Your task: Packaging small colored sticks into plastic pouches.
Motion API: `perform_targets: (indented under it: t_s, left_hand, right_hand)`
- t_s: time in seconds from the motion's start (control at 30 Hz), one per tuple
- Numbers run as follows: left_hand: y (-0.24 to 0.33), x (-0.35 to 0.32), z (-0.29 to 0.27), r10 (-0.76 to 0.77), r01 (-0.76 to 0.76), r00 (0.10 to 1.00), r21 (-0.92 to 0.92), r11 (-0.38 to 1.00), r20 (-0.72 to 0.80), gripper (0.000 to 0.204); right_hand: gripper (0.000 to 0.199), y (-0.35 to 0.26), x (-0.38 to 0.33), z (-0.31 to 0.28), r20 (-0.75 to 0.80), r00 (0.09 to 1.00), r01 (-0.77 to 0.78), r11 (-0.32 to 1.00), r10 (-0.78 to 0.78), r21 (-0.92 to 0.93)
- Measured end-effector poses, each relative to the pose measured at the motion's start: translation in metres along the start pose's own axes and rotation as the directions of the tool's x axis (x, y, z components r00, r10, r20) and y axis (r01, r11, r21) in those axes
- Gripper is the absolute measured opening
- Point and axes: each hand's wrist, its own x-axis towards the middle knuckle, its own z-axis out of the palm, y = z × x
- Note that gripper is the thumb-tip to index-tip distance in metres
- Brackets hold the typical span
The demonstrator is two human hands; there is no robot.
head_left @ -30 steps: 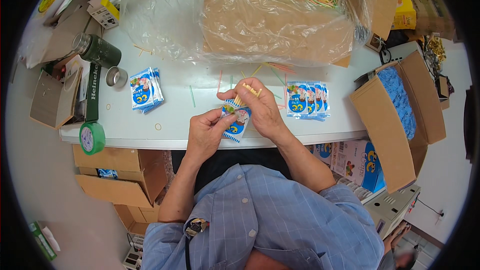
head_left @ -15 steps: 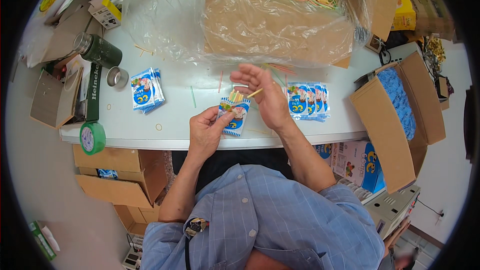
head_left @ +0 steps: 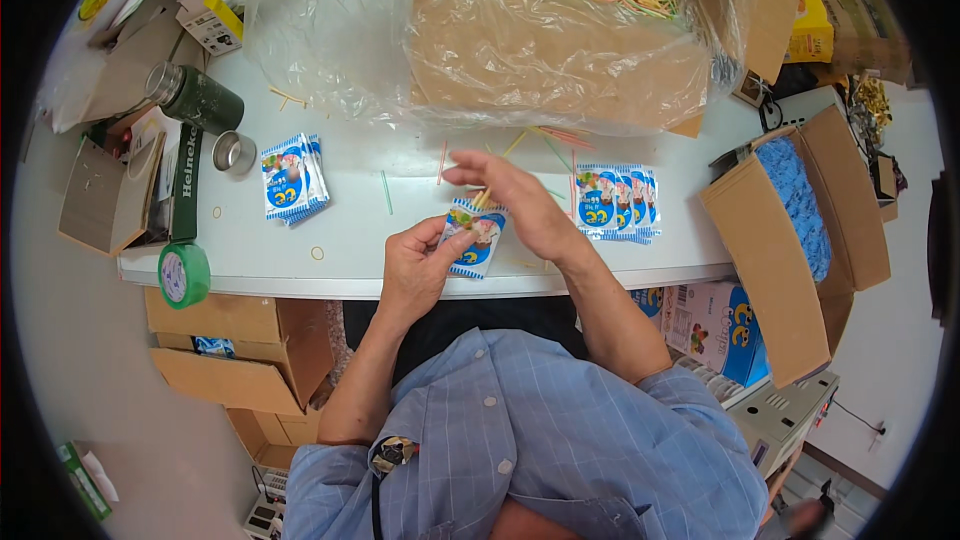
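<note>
Head view: the left hand (head_left: 415, 265) pinches a packet (head_left: 475, 240) over the table (head_left: 350, 240) edge, as before. The right hand (head_left: 520, 202) has dropped back onto it — fingers loosely spread, a straw (head_left: 482, 198) pinched at the packet's top.

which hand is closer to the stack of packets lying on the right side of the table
Right. The right hand hovers just left of that stack of packets, apart from it. The left hand sits farther left, holding a single packet near the table edge.
</note>
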Motion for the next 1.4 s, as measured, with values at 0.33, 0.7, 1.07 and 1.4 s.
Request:
perform_targets:
  t_s: [0.33, 0.7, 1.07, 1.4]
  left_hand:
    - [-0.003, 0.000, 0.000, 0.045, -0.045, 0.999, -0.017, 0.999, 0.009, 0.025]
    - [0.016, -0.001, -0.013, 0.353, -0.231, 0.929, 0.565, 0.792, -0.114, 0.036]
    - [0.068, 0.029, -0.181, 0.425, 0.442, 0.637, 0.756, 0.482, -0.643, 0.047]
    - [0.043, 0.036, -0.196, 0.518, 0.152, 0.567, 0.700, 0.698, -0.640, 0.027]
  right_hand:
    - [0.045, -0.010, -0.007, -0.009, 0.114, 0.960, 0.281, 0.867, -0.257, -0.411]
    - [0.021, 0.012, -0.033, -0.026, -0.252, 0.963, -0.070, 0.992, 0.094, 0.100]
    - [0.028, 0.000, -0.071, -0.128, -0.415, 0.910, -0.344, 0.572, 0.008, -0.745]
    - [0.023, -0.074, -0.067, -0.121, -0.471, 0.741, -0.219, 0.491, -0.478, -0.843]
